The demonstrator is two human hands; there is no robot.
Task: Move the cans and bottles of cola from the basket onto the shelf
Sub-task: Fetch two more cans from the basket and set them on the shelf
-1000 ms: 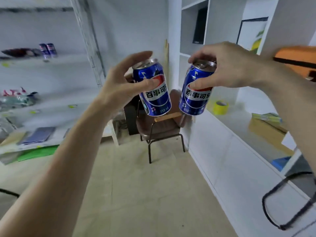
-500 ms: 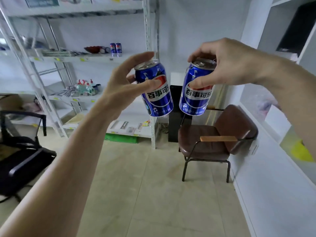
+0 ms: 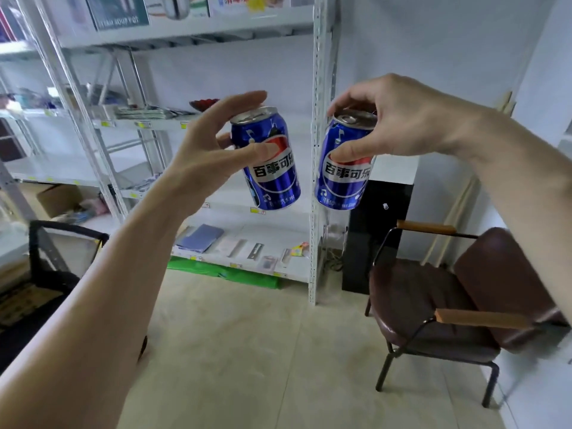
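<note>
I hold two blue cola cans in the air at chest height, in front of a white metal shelf [image 3: 192,29]. My left hand [image 3: 210,150] grips the left can [image 3: 272,178] from its side, thumb across the label, fingers over the top. My right hand [image 3: 399,116] grips the right can [image 3: 342,181] by its upper rim from above. Both cans tilt slightly, bottoms toward each other, and do not touch. The basket is out of view. The cans that stood on the middle shelf board are hidden behind my left hand.
The shelf's upright post [image 3: 317,150] runs between the two cans. A brown armchair [image 3: 448,305] stands on the right, a black cabinet [image 3: 377,236] behind it. A black office chair [image 3: 46,267] is at the left. Papers and small packets lie on the lowest shelf board [image 3: 241,252].
The view has swung left and closer to the white shelf; the armchair has shifted to the right. Both hands keep their grip on the cans at about the same height.
</note>
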